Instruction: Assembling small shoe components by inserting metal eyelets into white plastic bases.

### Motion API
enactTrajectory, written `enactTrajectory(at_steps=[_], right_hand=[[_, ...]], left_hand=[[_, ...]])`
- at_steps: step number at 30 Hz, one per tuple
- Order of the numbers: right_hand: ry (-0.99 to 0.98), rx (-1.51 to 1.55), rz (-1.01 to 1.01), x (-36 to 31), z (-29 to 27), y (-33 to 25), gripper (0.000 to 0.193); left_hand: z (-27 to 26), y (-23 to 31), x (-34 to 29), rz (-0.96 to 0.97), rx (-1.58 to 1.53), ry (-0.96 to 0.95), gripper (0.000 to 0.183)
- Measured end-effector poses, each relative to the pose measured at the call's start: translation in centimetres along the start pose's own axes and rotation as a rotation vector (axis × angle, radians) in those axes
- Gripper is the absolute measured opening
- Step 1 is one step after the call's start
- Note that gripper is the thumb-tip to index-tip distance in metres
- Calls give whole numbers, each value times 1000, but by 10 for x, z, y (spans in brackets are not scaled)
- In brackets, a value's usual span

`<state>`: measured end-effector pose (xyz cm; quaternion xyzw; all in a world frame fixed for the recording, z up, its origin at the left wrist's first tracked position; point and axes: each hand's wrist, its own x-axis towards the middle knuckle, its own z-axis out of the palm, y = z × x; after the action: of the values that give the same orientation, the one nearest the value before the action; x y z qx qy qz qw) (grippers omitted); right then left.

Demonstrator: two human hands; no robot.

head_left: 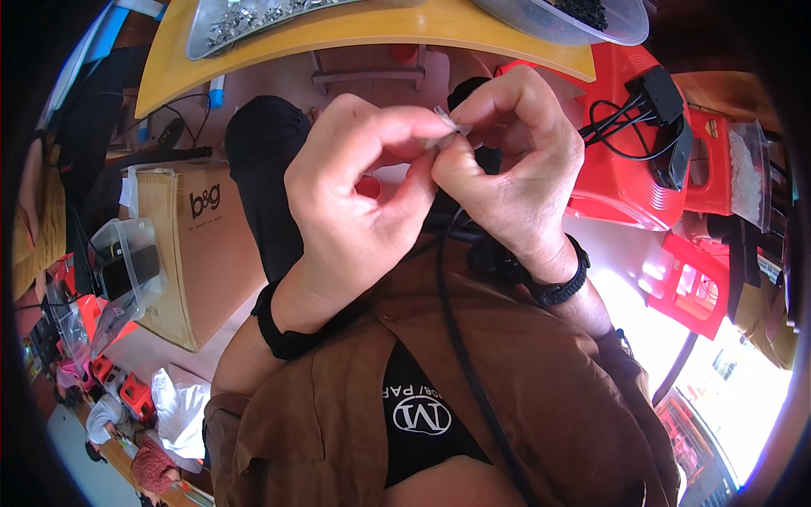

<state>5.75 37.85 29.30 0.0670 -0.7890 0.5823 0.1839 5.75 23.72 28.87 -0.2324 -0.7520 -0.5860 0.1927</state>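
Before my chest, raised just short of the yellow table's edge, both hands meet fingertip to fingertip. My left hand (359, 173) is closed in a pinch, thumb and forefinger on a small whitish, partly clear piece (445, 125). From the other side, the thumb and forefinger of my right hand (515, 160) pinch the same piece. Fingertips cover most of it, so its exact kind cannot be made out. On the table, a shallow tray (196, 38) holds many small shiny metal parts (245, 21). To its right a clear plastic bowl (541, 25) contains small black parts (585, 10).
The yellow table (380, 34) curves across the far side. At left stands a cardboard box (215, 245) with a clear plastic container (139, 262) beside it. A red plastic chair (617, 186) at right carries a black device with cables (659, 101). A black cable (452, 313) hangs down my front.
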Motion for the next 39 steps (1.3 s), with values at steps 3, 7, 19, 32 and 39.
enactTrajectory(at_steps=[3, 7, 19, 32, 39], right_hand=[[-16, 311, 105, 3, 4, 0, 22], [-134, 523, 274, 2, -2, -6, 19], [-134, 467, 198, 1, 0, -3, 13], [-172, 209, 68, -4, -2, 1, 19], [-113, 327, 178, -3, 0, -8, 22]], left_hand=[[0, 4, 1, -350, -341, 2, 23], [-7, -3, 0, -400, -513, 43, 25], [-7, 3, 2, -356, -472, 24, 17], [-10, -1, -2, -363, -412, 21, 19], [-9, 4, 1, -453, -530, -19, 29]])
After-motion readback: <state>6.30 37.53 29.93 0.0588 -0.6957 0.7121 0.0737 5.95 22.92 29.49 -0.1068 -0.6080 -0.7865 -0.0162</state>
